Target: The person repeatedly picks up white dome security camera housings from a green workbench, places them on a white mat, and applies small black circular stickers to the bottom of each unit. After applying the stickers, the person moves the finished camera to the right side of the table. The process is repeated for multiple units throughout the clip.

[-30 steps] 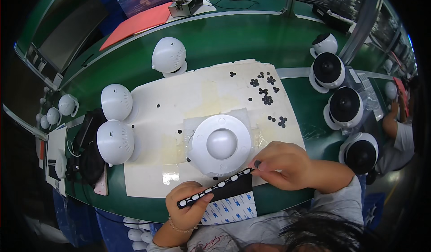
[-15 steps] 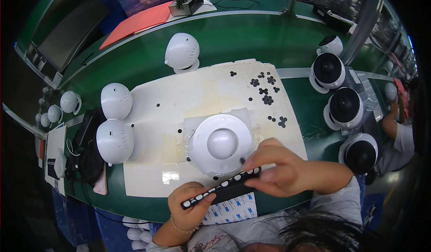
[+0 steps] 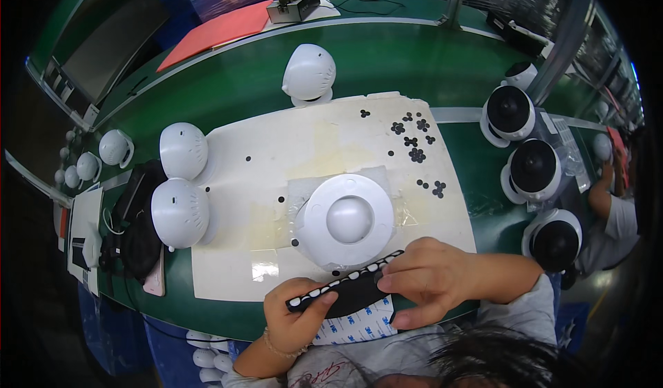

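My left hand [image 3: 298, 319] grips the left end of a black sheet of round pads [image 3: 356, 297], its upper edge lined with white dots. My right hand [image 3: 428, 281] is at the sheet's right end, fingers curled against it and thumb lower down; whether a loose pad is between them is hidden. Just beyond the sheet, a white device with a ring-shaped base [image 3: 314, 212] lies base up on a clear plastic-covered pad. Below my hands shows a white backing sheet with blue print [image 3: 362, 324].
Several black dots [image 3: 417, 155] lie on the cream board [image 3: 228, 250]. White dome-shaped devices [image 3: 181, 212] stand at left, another white device [image 3: 309, 73] beyond the board. Black-faced ones [image 3: 535, 167] line the right. A co-worker's arm [image 3: 603, 184] shows at far right.
My right hand has drawn back toward me, from above the sheet's end to lower on it. The far white device has shifted right along the green surface. My left hand keeps its hold.
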`<state>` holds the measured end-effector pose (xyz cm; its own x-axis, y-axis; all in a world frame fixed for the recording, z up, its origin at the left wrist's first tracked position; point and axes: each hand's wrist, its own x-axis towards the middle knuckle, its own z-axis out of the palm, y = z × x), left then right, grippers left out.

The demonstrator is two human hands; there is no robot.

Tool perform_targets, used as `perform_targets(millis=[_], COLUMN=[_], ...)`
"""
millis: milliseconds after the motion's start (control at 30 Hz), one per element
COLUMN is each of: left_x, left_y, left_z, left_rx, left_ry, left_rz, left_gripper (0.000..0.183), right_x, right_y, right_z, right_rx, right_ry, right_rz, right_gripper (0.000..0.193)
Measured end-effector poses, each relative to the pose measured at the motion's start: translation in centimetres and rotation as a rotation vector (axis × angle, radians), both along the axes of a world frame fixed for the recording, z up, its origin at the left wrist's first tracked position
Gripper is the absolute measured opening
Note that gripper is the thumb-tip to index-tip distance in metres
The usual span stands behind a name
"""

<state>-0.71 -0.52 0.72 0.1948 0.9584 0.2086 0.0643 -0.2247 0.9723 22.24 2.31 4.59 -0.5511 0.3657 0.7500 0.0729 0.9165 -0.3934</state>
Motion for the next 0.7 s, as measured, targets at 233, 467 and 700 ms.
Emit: perform_targets(millis=[233,467,700], left_x=[-0.1,-0.2,-0.4], left_y=[0.1,0.0,0.0], left_z=[0.2,0.0,0.1], left_rx=[0.073,-0.13,-0.097], left_ry=[0.04,-0.11,-0.084], left_rz=[-0.012,-0.002,0.011], left_gripper=[0.013,0.015,0.016], right_x=[0.1,0.6,-0.6], right_y=[0.0,-0.9,0.2], right_z=[0.0,-0.2,0.3], right_rx=[-0.117,-0.252,-0.12], right_ry=[-0.006,0.173,0.063], right_rz=[0.006,0.054,-0.11], right_gripper=[0.041,0.055,0.05])
